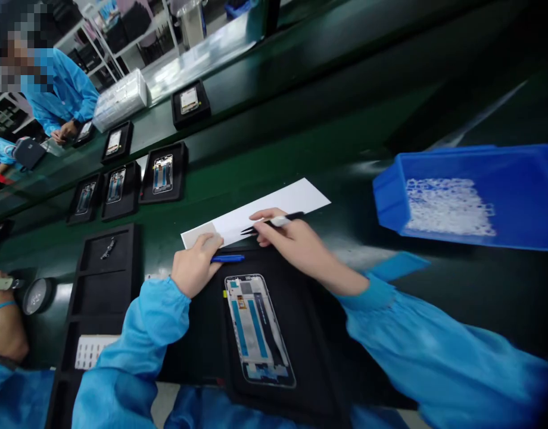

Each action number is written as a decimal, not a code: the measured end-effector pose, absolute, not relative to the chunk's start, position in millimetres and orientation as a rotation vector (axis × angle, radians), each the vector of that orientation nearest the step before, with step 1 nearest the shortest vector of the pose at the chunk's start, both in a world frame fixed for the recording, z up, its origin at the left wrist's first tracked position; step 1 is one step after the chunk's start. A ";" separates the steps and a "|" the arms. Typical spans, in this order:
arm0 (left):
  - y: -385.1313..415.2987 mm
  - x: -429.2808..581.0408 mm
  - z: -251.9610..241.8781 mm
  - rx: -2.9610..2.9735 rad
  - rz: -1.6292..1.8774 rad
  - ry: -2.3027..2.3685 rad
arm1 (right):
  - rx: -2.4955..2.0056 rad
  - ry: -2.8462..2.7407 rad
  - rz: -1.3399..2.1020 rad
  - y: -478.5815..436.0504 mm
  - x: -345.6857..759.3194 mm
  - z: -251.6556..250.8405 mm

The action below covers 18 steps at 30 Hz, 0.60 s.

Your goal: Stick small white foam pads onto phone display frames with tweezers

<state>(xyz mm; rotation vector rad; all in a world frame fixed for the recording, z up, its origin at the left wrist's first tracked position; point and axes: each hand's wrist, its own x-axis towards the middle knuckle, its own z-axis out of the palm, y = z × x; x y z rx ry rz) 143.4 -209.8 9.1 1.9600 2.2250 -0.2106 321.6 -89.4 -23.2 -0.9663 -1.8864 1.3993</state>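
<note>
While the left hand (pixel 194 262) lies curled on the near end of the white sheet (pixel 274 208), its fingers bent down and pressing the paper, the right hand (pixel 292 235) holds black tweezers (pixel 269 223) pinched between thumb and fingers, the tips pointing left over the sheet. A blue pen (pixel 228 258) lies just beside the left hand, at the edge of the black tray (pixel 310 333). On this tray, near both hands, rests a phone frame (pixel 258 328) with blue strips. A blue bin (pixel 475 196) stands to the right, well apart. More trays (pixel 162 173) with frames stand on the green belt (pixel 301 143) behind. At far left another person (pixel 59 89) in a blue coat works.
</note>
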 end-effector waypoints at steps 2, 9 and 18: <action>-201.2 136.8 5.8 1.960 -0.251 2.195 | -1.001 -1.942 1.398 -80.6 298.1 -23.7; -197.6 135.6 1.1 1.952 -0.315 2.160 | -1.106 -1.965 1.312 -73.1 261.0 -34.0; -196.4 135.8 1.5 1.956 -0.340 2.153 | -1.124 -1.893 1.400 -75.7 263.1 -36.7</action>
